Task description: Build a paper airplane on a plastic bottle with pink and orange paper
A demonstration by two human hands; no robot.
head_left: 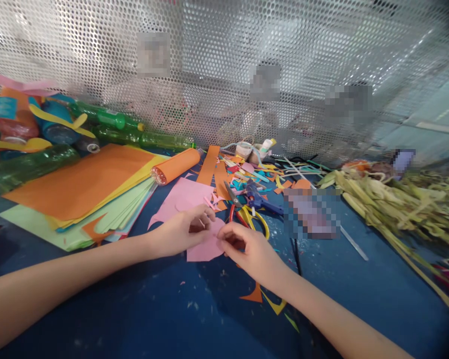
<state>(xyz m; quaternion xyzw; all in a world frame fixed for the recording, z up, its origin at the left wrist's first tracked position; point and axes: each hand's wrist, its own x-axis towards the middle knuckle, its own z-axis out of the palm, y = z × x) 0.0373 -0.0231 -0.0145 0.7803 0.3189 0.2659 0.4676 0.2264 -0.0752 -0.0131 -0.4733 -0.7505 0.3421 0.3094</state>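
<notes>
A cut piece of pink paper [204, 249] is between my two hands, above the blue table. My right hand [252, 249] pinches its right edge between thumb and fingers. My left hand [183, 230] is over the paper's left part, fingers loosely curved with a gap between them and the thumb; whether they touch the paper is hard to see. Behind it lies a larger pink sheet [183, 194] with cut edges. Scissors with red and yellow handles [261, 225] lie just beyond my right hand, beside a blue glue gun [264, 202].
A stack of coloured sheets [86, 184] and an orange-wrapped bottle [177, 166] lie left. Green plastic bottles [145, 137] line the mesh wall [217, 60]. Paper scraps [243, 172] cover the back middle. Dried husks [389, 209] and a blurred phone-like object [312, 214] lie right.
</notes>
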